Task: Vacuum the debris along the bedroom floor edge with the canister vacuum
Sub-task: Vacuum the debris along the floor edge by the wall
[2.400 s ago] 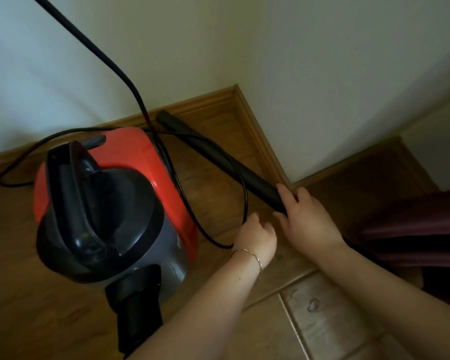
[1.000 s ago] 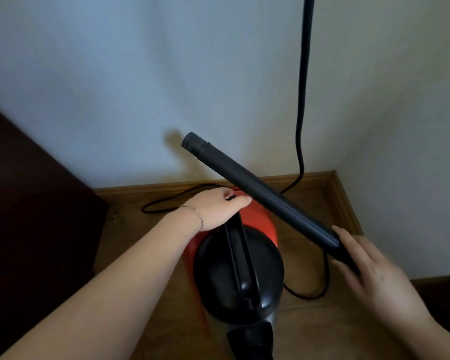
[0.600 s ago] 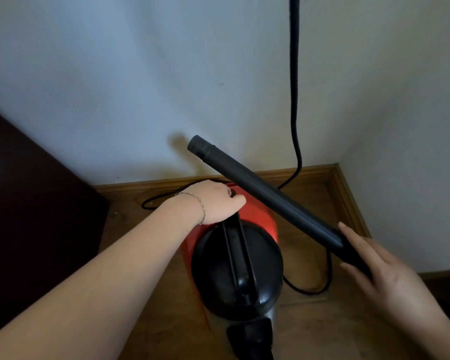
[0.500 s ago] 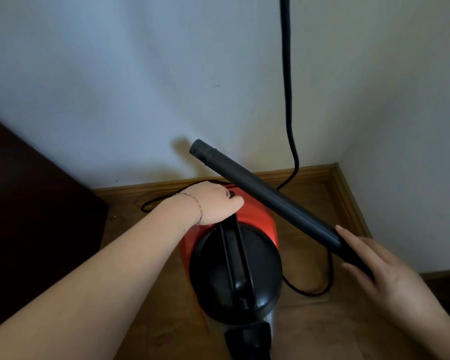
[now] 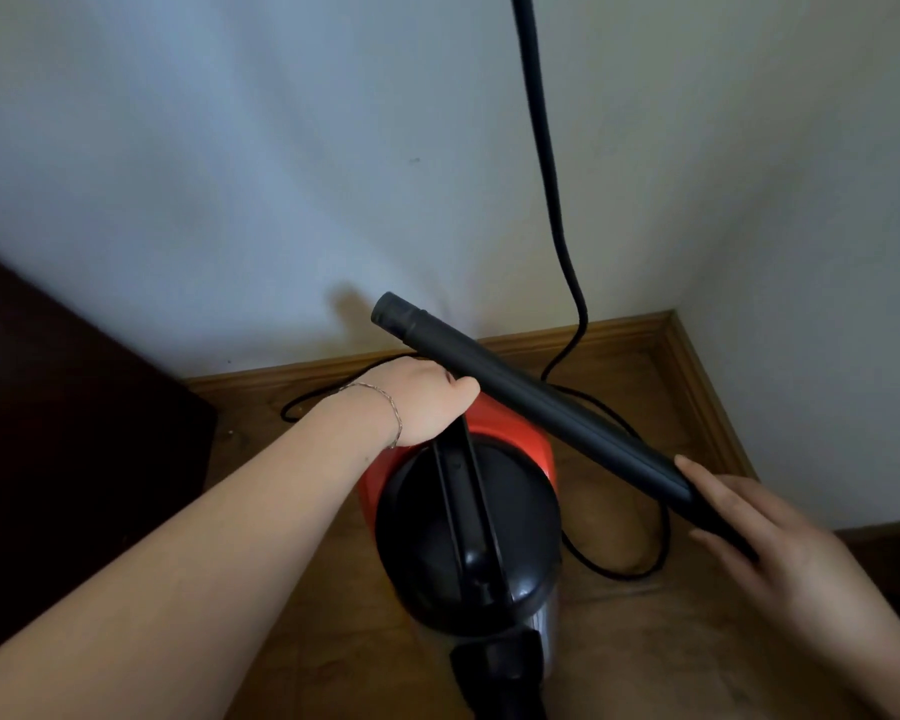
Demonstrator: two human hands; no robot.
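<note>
A red and black canister vacuum stands on the wooden floor near the room corner. My left hand rests on the far end of its black carry handle, fingers curled down over it out of sight. My right hand holds the near end of a black wand tube, fingers along it. The tube slants up and left above the vacuum, its open end near the wall. The hose socket shows at the bottom.
A black power cord hangs down the wall and loops on the floor right of the vacuum. A wooden skirting board lines both walls. Dark furniture stands at the left.
Since 2.4 s ago the tube has been lifted off the floor by my right hand and my left hand has moved onto the vacuum's handle. In the last second little has shifted.
</note>
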